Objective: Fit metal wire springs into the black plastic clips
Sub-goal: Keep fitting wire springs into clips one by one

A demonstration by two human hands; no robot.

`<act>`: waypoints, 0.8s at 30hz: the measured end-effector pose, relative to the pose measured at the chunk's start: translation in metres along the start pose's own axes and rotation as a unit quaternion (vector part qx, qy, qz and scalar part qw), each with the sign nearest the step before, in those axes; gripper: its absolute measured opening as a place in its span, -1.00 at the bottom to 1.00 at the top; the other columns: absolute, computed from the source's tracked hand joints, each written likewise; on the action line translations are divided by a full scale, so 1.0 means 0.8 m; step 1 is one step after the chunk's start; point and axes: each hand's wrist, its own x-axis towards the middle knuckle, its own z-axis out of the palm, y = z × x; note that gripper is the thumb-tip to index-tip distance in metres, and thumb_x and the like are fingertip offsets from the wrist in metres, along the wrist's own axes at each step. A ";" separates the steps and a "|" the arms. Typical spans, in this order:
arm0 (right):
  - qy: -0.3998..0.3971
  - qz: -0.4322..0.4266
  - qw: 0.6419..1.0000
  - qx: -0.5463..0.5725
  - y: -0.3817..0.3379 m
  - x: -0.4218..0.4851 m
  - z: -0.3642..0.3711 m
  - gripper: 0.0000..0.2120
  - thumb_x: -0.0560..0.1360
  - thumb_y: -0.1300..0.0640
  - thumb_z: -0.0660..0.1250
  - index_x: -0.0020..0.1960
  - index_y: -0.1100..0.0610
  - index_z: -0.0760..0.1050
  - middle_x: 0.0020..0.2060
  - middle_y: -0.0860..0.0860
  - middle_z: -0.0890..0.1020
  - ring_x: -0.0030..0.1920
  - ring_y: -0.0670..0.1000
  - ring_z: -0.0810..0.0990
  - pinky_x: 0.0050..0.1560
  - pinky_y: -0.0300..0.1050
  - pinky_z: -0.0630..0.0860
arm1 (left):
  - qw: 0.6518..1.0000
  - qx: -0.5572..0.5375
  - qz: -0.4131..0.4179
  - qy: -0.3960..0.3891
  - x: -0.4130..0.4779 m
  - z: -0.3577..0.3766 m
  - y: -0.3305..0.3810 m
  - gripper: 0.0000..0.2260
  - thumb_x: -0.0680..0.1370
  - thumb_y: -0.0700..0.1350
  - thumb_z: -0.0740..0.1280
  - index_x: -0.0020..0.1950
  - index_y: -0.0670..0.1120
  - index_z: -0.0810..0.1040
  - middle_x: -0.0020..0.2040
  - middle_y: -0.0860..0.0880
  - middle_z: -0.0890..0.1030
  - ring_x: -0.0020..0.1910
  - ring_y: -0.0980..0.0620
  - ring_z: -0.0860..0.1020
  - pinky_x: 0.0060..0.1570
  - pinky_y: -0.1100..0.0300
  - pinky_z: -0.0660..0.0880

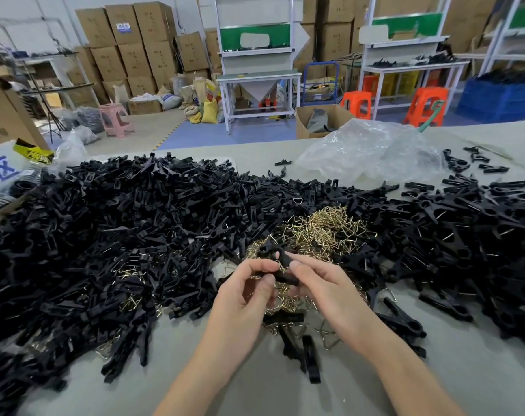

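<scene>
Nearest, a bare strip of the grey tabletop (255, 391) lies between the two forearms and reaches down to the lower edge of the view. This is the open room close to the body, and only a few loose clips (310, 358) lie on it. Just beyond, the left hand (243, 291) and the right hand (322, 285) meet above the tabletop. The fingers of both hands are curled and pinch one black clip (271, 252) between them. The left thumb and forefinger hold it from the left, the right thumb and forefinger from the right, and its upper end sticks out above the fingertips. Whether a spring already sits in it, I cannot tell. Under and behind the hands lies a pile of brass-coloured wire springs (324, 228). Around this pile a wide heap of black clips (129, 223) covers the tabletop from the left side to the right side. Farther, a crumpled clear plastic bag (369, 151) lies near the far edge of the tabletop.
</scene>
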 end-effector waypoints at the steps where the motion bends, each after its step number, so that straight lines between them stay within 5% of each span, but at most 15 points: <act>1: -0.009 0.003 1.000 0.017 -0.002 -0.001 0.001 -0.71 0.67 0.12 0.27 0.16 -0.22 0.67 0.08 -0.04 0.73 0.09 0.00 0.69 0.18 -0.01 0.62 | 1.000 0.000 -0.003 0.000 0.000 0.000 0.000 -0.72 0.63 -0.23 0.30 0.01 0.18 0.62 -0.24 0.03 0.66 -0.22 0.04 0.63 -0.12 0.15 0.60; 5: -0.042 0.015 0.997 0.057 -0.011 -0.006 0.003 -0.69 0.64 0.20 0.31 0.09 -0.18 0.71 0.07 -0.06 0.74 0.11 0.00 0.71 0.07 -0.25 0.61 | 0.999 -0.018 -0.031 0.003 0.003 -0.004 -0.002 -0.69 0.64 -0.26 0.29 -0.02 0.15 0.65 -0.17 -0.04 0.71 -0.16 0.00 0.67 -0.10 0.20 0.58; 17: -0.042 0.016 0.998 0.050 -0.009 -0.007 0.007 -0.76 0.61 0.21 0.37 0.14 -0.07 0.69 0.03 -0.03 0.75 0.07 -0.01 0.73 0.04 -0.26 0.62 | 0.979 -0.171 -0.088 0.066 0.011 -0.004 -0.011 -0.67 0.61 -0.33 0.31 0.22 0.07 0.55 0.05 -0.07 0.70 -0.03 -0.09 0.70 -0.10 0.12 0.64; 20: -0.040 0.016 0.998 0.048 -0.008 -0.005 0.006 -0.76 0.62 0.18 0.36 0.26 0.04 0.64 0.04 0.01 0.75 0.06 0.02 0.73 0.06 -0.22 0.63 | 0.986 -0.133 -0.077 0.059 0.011 -0.008 -0.008 -0.63 0.62 -0.33 0.30 0.32 0.07 0.48 0.06 -0.02 0.72 0.03 0.02 0.69 -0.12 0.27 0.60; 24: -0.026 0.017 0.998 0.048 -0.008 -0.006 0.005 -0.75 0.60 0.16 0.39 0.26 0.02 0.63 0.03 0.01 0.74 0.02 0.03 0.74 0.06 -0.22 0.63 | 0.996 -0.042 -0.053 0.053 0.009 -0.010 -0.007 -0.56 0.64 -0.28 0.28 0.43 0.12 0.36 0.08 0.14 0.71 0.11 0.18 0.65 0.13 0.33 0.54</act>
